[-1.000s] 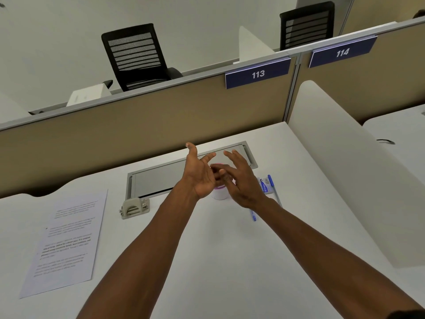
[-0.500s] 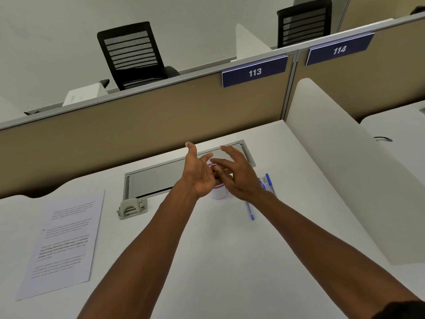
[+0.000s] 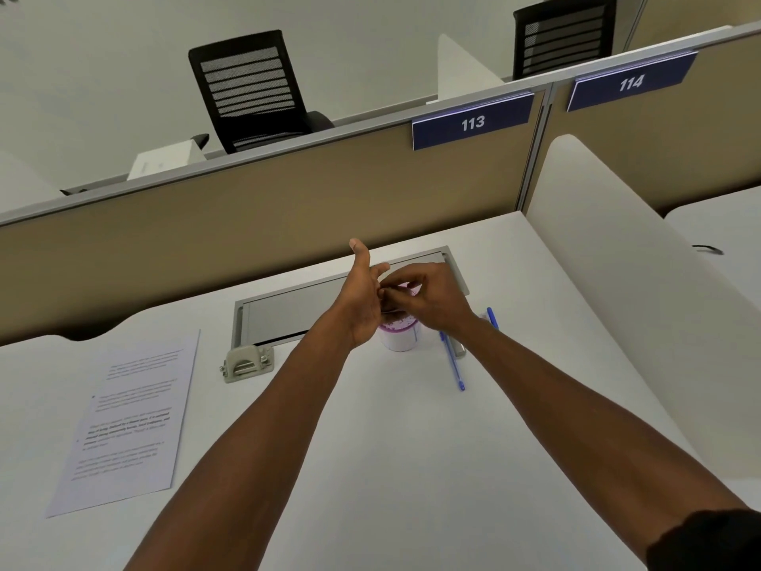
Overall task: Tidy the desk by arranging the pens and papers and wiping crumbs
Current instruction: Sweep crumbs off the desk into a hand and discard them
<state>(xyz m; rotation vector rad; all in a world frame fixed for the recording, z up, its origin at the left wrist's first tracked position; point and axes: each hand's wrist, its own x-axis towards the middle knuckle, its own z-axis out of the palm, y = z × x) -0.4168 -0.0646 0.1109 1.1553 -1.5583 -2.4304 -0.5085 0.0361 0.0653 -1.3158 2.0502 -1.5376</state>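
Head view: round white cup [image 3: 398, 339], slim blue pen [image 3: 452, 361].

The single head camera is looking forward and down from above the desk [image 3: 412, 467], close to it, facing the partition [image 3: 247, 224]. Both arms are reaching away from it, into the middle.

An open-plan office, probably a shared study or work hall: a tan partition [image 3: 288, 216] backs the white desk [image 3: 370, 467], numbered signs 113 [image 3: 472, 123] and 114 [image 3: 631, 82] hang on it, and mesh chairs [image 3: 251, 90] stand behind it.
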